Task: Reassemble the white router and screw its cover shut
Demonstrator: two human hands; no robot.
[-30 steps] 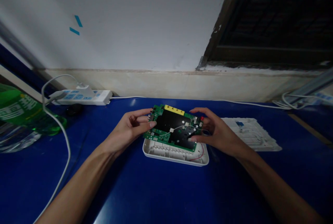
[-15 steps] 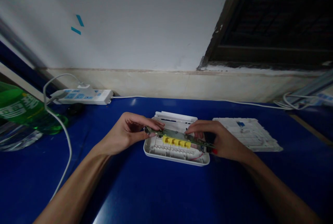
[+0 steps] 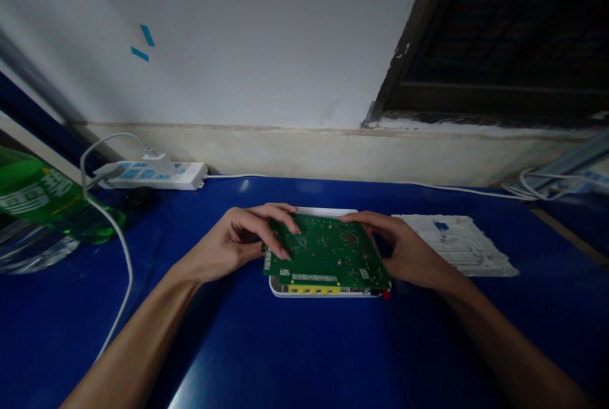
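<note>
A green circuit board (image 3: 323, 250) is held between both hands, its flat soldered side facing up and its near edge tipped down. Yellow ports (image 3: 314, 290) show beneath that near edge, and a small red part (image 3: 386, 294) sits at the right corner. My left hand (image 3: 247, 238) grips the board's left end, fingers on top and thumb at the side. Around the right edge, my right hand (image 3: 397, 244) is closed on the board. Under it lies a white plastic housing (image 3: 328, 212), mostly hidden, with only its far and near rims showing.
To the right lies a white plastic cover (image 3: 457, 244) on the blue table (image 3: 295, 345). A power strip (image 3: 152, 174) with a white cable, a small black object (image 3: 138, 197) and a green bottle (image 3: 52, 200) stand at the left. The wall rises behind.
The circuit board has turned from nearly edge-on, with its yellow ports towards me, to showing its broad green face. It now covers most of the housing. My left fingers have spread onto its top.
</note>
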